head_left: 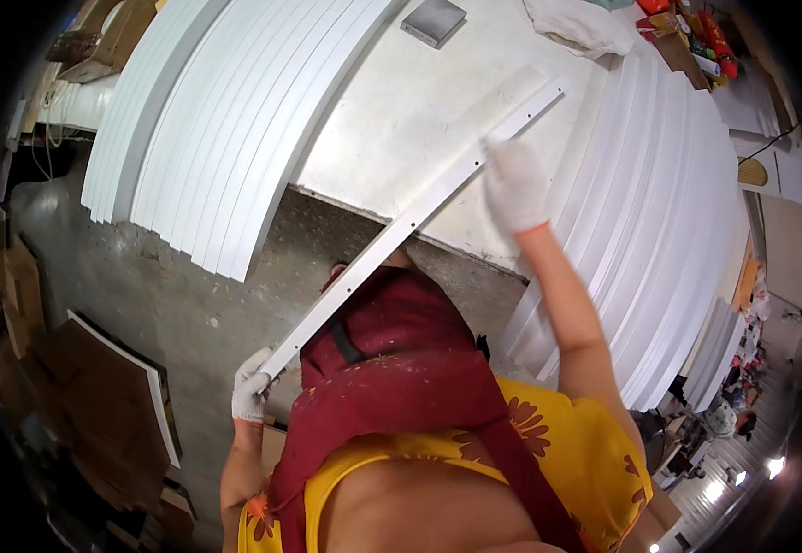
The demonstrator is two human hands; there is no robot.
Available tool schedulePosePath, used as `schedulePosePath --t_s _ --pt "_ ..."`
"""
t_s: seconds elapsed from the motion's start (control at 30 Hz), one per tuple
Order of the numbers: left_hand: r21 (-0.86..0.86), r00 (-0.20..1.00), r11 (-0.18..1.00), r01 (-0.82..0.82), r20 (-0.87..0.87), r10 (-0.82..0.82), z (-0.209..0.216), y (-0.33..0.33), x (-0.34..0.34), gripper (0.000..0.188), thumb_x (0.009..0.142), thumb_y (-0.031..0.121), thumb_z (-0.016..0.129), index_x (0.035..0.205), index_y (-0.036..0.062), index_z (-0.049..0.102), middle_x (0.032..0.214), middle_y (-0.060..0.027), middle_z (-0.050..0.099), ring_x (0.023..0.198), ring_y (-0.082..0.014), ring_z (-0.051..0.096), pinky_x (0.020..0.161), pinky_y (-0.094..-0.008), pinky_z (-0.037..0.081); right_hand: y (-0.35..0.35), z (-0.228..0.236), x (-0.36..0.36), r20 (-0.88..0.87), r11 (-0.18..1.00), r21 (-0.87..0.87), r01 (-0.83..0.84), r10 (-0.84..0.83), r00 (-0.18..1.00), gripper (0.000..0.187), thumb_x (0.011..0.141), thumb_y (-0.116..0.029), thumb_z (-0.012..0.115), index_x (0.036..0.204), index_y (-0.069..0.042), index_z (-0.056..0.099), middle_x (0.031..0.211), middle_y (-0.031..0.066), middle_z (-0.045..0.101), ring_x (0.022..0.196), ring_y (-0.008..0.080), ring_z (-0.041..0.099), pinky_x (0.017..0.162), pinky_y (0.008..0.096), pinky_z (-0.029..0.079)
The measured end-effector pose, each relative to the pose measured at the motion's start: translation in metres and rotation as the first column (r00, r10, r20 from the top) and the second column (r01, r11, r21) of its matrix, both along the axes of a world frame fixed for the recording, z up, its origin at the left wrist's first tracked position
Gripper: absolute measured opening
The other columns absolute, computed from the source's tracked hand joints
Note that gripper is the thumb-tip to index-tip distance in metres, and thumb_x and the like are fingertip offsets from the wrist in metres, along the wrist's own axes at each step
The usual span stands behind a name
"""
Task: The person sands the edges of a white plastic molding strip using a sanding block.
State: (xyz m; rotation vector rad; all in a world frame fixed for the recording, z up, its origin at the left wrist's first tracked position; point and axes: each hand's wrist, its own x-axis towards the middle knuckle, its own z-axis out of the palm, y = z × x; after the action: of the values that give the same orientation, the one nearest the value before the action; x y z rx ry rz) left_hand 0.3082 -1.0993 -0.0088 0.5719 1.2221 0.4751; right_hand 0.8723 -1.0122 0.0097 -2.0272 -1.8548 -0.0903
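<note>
A long white strip (380, 255) with several small dark holes runs slantwise in front of me, from low on the left up over the white tabletop (373, 120). My left hand (252, 385), in a white knitted glove, is closed around the strip's near end. My right hand (515, 189), also gloved, is beside the strip's upper half, with its fingertips close to the edge. Motion smears that hand, so I cannot make out its fingers or whether it touches the strip.
Stacked white strips (235, 138) lie on the left and more white strips (645, 230) on the right. A grey rectangular block (433, 21) and a pale cloth (578, 25) rest at the far side. Brown boards (97, 396) stand at the lower left on the concrete floor (203, 323).
</note>
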Motion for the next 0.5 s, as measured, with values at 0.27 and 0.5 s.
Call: schedulePosePath --t_s 0.27,0.5 --pt "-0.001 0.992 1.000 -0.022 0.125 0.022 -0.008 -0.003 -0.002 0.065 0.075 0.022 0.073 0.130 -0.0103 0.059 0.106 -0.0131 0.072 0.089 -0.0170 0.069 0.072 -0.0246 0.053 -0.064 0.011 -0.166 -0.366 0.892 0.006 -0.451 0.422 0.830 0.023 0.088 -0.008 0.058 0.108 -0.009 0.069 0.079 0.0111 0.060 0.080 0.0305 0.061 0.069 0.0432 0.051" --pt "-0.007 0.988 0.997 -0.072 0.134 0.072 -0.008 -0.008 0.016 0.061 0.078 0.017 0.070 0.132 -0.0099 0.058 0.111 -0.0138 0.071 0.091 -0.0183 0.069 0.075 -0.0271 0.053 0.011 -0.002 0.002 -0.392 0.949 -0.064 0.308 -0.308 0.867 0.027 0.098 -0.018 0.051 0.112 -0.002 0.069 0.103 0.0203 0.066 0.097 0.0364 0.063 0.089 0.0444 0.050"
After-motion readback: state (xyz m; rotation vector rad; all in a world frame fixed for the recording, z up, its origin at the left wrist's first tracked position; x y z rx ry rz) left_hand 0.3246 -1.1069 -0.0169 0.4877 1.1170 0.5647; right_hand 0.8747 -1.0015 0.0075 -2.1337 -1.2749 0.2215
